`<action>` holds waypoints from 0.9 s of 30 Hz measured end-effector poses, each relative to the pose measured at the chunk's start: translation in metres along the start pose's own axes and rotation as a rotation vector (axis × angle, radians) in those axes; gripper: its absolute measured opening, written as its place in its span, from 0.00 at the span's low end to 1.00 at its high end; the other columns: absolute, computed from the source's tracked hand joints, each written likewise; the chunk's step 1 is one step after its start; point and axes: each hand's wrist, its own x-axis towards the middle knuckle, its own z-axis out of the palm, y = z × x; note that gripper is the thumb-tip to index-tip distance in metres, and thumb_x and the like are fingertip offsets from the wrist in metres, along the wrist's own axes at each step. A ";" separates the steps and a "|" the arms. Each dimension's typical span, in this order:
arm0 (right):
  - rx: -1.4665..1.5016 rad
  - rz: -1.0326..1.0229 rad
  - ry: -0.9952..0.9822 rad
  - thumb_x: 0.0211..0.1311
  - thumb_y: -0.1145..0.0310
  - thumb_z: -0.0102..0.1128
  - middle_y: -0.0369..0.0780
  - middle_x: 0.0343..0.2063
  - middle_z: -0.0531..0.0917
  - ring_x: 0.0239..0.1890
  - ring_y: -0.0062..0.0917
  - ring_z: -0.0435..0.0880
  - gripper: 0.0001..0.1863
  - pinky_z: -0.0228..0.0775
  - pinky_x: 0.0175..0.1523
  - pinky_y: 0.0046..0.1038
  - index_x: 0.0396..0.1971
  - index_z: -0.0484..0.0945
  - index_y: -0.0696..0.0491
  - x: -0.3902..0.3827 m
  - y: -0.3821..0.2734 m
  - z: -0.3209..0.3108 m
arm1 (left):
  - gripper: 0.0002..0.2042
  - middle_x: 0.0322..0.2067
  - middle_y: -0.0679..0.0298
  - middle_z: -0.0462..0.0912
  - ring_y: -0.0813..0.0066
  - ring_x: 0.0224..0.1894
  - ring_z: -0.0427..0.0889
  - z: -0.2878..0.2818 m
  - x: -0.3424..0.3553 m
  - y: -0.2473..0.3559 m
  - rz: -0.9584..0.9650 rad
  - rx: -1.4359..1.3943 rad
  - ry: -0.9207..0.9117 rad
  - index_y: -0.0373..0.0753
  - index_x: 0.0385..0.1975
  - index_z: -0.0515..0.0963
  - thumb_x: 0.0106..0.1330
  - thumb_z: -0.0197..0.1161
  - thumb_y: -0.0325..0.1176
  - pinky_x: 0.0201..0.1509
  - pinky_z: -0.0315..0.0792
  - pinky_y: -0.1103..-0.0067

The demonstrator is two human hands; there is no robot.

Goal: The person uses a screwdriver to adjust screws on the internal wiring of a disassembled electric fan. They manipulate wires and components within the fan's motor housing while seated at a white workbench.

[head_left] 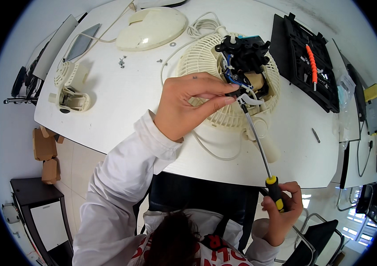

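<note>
My right hand grips the black and yellow handle of a long screwdriver near the table's front edge. The shaft slants up and left, and its tip meets a small pale curved part on the fan. My left hand pinches a small dark part beside that tip, thumb and forefinger close together; its exact kind is hard to make out. Under both lies an opened cream fan with a round slatted grille. Its black gear housing, blue wires and motor are exposed.
A cream cover and coiled cable lie at the back. Loose screws and a washer sit left of the fan, near a cream bracket. At right are an open black toolbox and a small bit.
</note>
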 end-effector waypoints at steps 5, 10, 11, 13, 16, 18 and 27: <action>0.173 0.291 -0.112 0.48 0.80 0.66 0.39 0.29 0.76 0.22 0.18 0.76 0.18 0.69 0.29 0.18 0.41 0.75 0.60 0.003 -0.014 -0.003 | 0.13 0.36 0.53 0.83 0.71 0.38 0.83 0.000 0.000 -0.001 0.034 0.042 0.003 0.29 0.41 0.81 0.54 0.65 0.16 0.44 0.76 0.81; 0.147 0.120 -0.120 0.48 0.77 0.69 0.38 0.28 0.78 0.24 0.17 0.77 0.21 0.66 0.28 0.16 0.42 0.73 0.59 0.004 -0.018 0.010 | 0.13 0.36 0.53 0.83 0.71 0.38 0.83 0.001 -0.001 0.000 0.036 0.037 0.006 0.29 0.41 0.81 0.54 0.65 0.15 0.44 0.76 0.81; 0.094 0.074 -0.103 0.47 0.77 0.70 0.38 0.28 0.79 0.24 0.17 0.77 0.21 0.66 0.29 0.16 0.42 0.73 0.59 0.003 -0.016 0.010 | 0.13 0.36 0.53 0.83 0.71 0.38 0.83 0.001 -0.001 0.001 0.032 0.027 0.006 0.29 0.41 0.81 0.54 0.65 0.15 0.44 0.76 0.81; -0.017 0.051 -0.058 0.46 0.77 0.70 0.38 0.26 0.80 0.25 0.17 0.77 0.21 0.67 0.30 0.15 0.40 0.73 0.59 0.003 -0.008 0.006 | 0.13 0.37 0.53 0.83 0.71 0.37 0.83 0.001 0.000 0.000 0.016 -0.002 0.012 0.29 0.41 0.81 0.54 0.65 0.15 0.44 0.76 0.81; -0.014 0.106 -0.023 0.46 0.77 0.70 0.38 0.24 0.80 0.25 0.17 0.78 0.18 0.68 0.33 0.15 0.39 0.74 0.60 0.005 -0.013 0.000 | 0.13 0.37 0.53 0.82 0.71 0.38 0.83 0.002 0.001 0.000 0.023 -0.014 0.003 0.28 0.41 0.81 0.54 0.65 0.15 0.44 0.76 0.81; 0.110 0.189 -0.023 0.49 0.75 0.69 0.39 0.23 0.79 0.24 0.16 0.77 0.16 0.68 0.33 0.16 0.38 0.75 0.61 0.007 -0.020 0.001 | 0.13 0.37 0.52 0.82 0.71 0.38 0.83 0.002 0.001 0.000 0.030 -0.004 -0.003 0.28 0.41 0.81 0.54 0.64 0.15 0.44 0.76 0.81; -0.059 0.016 -0.040 0.43 0.78 0.73 0.38 0.26 0.78 0.26 0.17 0.76 0.21 0.68 0.33 0.19 0.39 0.75 0.61 0.007 -0.023 0.008 | 0.13 0.38 0.53 0.82 0.70 0.38 0.83 0.004 0.000 0.000 -0.019 -0.032 0.007 0.28 0.42 0.81 0.55 0.64 0.15 0.44 0.76 0.81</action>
